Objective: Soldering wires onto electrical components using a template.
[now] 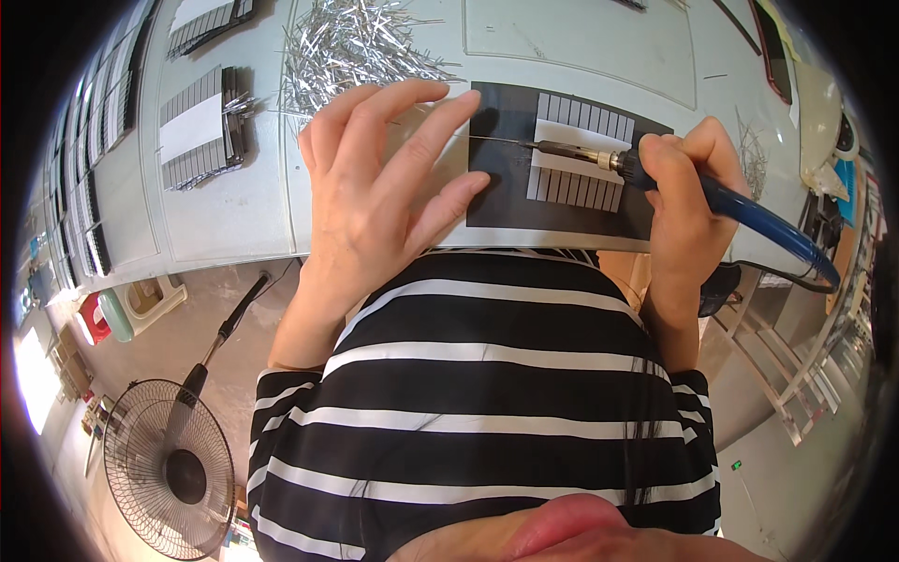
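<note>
My right hand [688, 201] is closed round the dark handle of a soldering iron [571, 152]. The iron points left, over a panel of narrow grey strips [585, 192] crossed by a white band. That panel lies on a black mat [501, 211]. My left hand [375, 173] is at the mat's left edge, palm down, with thumb and index finger apart. A thin wire-like strip [487, 139] runs from beside my left index finger to the iron's tip. Whether the strip touches the tip, I cannot tell.
A heap of loose silvery strips [351, 47] lies beyond my left hand. Stacks of similar banded panels [194, 140] stand on the table's left. The iron's blue cable [787, 229] curves off to the right. A phone-like object [773, 51] is far right; a fan [169, 468] stands lower left.
</note>
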The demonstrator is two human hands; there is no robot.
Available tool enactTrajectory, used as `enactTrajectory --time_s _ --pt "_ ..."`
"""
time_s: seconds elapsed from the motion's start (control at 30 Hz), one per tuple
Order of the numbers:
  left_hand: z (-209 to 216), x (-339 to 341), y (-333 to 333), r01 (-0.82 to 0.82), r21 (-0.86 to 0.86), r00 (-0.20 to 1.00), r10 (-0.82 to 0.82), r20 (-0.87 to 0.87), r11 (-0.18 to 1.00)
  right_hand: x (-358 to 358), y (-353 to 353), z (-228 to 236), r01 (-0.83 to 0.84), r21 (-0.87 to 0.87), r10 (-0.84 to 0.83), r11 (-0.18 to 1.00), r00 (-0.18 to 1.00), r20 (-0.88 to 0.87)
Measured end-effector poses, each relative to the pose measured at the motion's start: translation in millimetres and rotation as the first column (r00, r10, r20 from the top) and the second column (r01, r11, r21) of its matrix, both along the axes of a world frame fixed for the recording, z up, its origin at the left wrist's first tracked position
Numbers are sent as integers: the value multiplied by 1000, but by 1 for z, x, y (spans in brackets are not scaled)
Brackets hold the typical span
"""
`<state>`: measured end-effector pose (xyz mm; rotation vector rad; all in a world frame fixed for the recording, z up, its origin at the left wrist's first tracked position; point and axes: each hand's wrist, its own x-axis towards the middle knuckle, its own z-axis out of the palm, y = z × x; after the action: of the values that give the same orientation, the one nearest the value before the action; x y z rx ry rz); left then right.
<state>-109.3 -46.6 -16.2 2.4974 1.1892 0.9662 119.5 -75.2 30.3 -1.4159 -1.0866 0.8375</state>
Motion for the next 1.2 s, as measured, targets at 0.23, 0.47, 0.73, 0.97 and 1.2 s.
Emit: enactTrajectory --time_s 0.23,0.47,0.73,0.97,1.2 --pt "-5 -4 4 -29 8 997 28 77 1000 3 3 -7 2 -23 -4 1000 998 -69" --pt "-3 -5 6 -33 -22 995 35 95 999 13 -7 1 63 7 -61 998 981 -182" --pt "8 14 5 121 49 993 -121 -4 991 58 -36 -34 385 341 -394 858 918 -44" --pt "6 64 10 327 -58 927 -332 -171 943 85 -59 -51 -64 356 -208 932 712 671" --pt "12 55 -6 285 -81 904 -296 -309 955 91 -61 -52 -38 379 -259 924 668 697"
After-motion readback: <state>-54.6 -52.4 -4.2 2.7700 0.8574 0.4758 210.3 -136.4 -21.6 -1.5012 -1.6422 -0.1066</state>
